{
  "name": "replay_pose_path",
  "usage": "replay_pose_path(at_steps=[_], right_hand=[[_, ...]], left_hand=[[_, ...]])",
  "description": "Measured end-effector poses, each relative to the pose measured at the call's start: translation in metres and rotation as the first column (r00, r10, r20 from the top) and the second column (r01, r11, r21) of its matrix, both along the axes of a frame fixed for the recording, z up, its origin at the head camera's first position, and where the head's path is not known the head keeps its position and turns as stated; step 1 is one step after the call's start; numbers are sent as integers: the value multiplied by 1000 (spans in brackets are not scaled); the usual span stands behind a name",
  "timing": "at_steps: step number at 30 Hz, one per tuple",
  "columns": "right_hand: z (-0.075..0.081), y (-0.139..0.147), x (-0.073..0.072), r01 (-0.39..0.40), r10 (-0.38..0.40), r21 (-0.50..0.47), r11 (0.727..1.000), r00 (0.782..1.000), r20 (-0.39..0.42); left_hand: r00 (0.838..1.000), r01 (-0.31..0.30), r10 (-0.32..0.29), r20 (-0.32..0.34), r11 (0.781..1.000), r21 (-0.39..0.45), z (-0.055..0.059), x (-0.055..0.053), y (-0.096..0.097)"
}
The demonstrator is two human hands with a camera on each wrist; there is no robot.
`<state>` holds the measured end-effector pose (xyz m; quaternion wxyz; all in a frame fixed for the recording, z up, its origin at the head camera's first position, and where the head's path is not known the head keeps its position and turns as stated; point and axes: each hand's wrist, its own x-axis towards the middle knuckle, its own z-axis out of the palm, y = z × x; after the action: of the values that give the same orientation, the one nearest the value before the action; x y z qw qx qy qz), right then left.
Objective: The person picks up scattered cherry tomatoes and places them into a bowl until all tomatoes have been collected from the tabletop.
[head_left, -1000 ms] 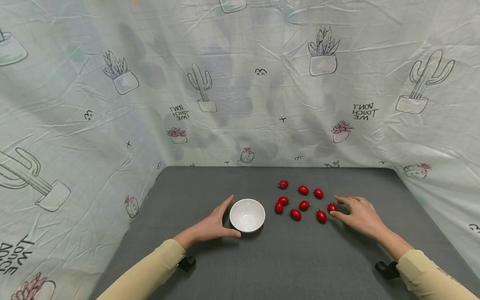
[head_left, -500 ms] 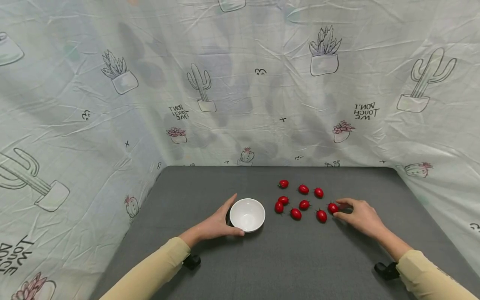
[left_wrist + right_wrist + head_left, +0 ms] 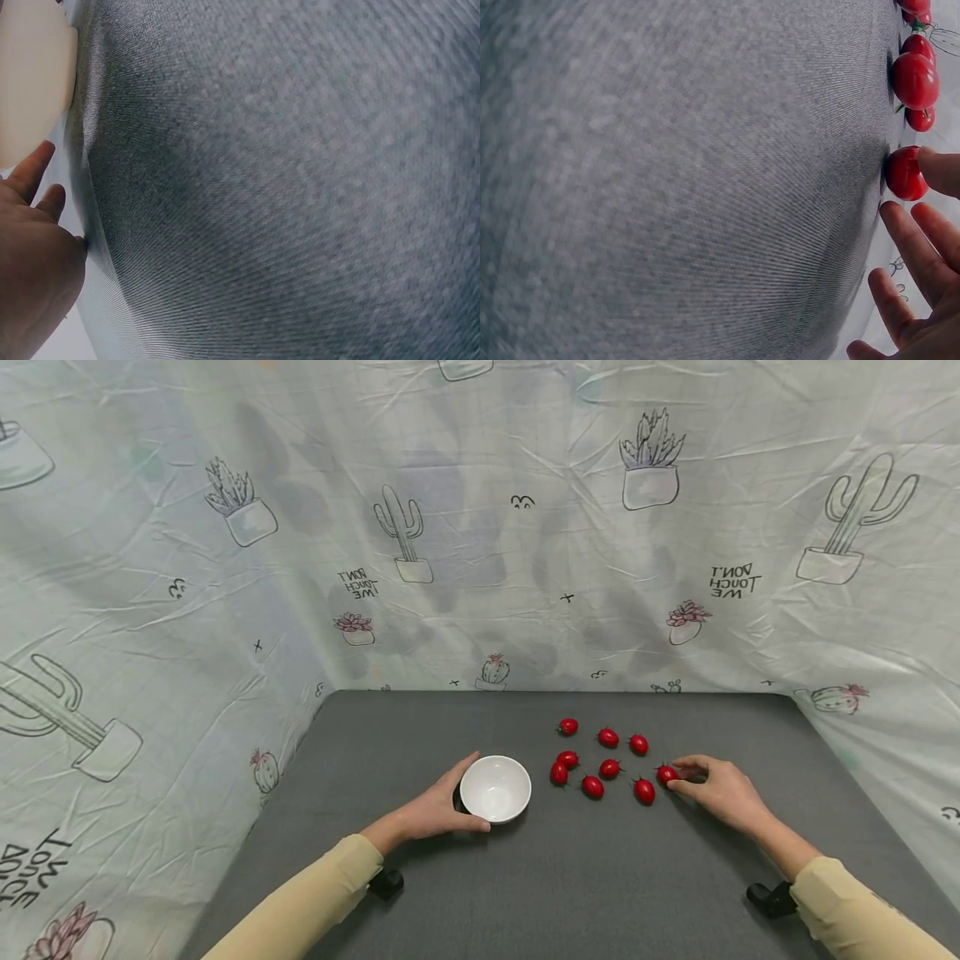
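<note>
A small white bowl (image 3: 495, 789) stands upright on the grey table. My left hand (image 3: 437, 808) holds it from the left, thumb along the near side and forefinger round the far left side. In the left wrist view the bowl (image 3: 34, 82) shows at the top left, above the left hand (image 3: 37, 255). To the right, my right hand (image 3: 722, 792) pinches the rightmost cherry tomato (image 3: 666, 776) between thumb and forefinger. That tomato (image 3: 905, 176) still rests on the cloth in the right wrist view, with the thumb (image 3: 939, 171) against it.
Several other red cherry tomatoes (image 3: 609, 768) with green stems lie scattered between the bowl and the right hand. A grey cloth (image 3: 525, 893) covers the table. A curtain (image 3: 480, 568) printed with cacti hangs behind and along the sides.
My left hand has moved slightly right and closed in on the bowl. The right hand's thumb and forefinger have come together on the rightmost cherry tomato. The bowl and other tomatoes stay put.
</note>
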<state>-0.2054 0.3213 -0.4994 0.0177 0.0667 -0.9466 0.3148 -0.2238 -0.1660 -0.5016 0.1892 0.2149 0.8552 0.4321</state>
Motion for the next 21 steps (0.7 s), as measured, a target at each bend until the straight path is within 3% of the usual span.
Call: replay_pose_path(at_steps=[21], right_hand=[[-4, -2, -3, 0, -1, -12, 1000, 1000, -21]], left_hand=[[1000, 0, -1, 19, 998, 62, 1, 2, 1]])
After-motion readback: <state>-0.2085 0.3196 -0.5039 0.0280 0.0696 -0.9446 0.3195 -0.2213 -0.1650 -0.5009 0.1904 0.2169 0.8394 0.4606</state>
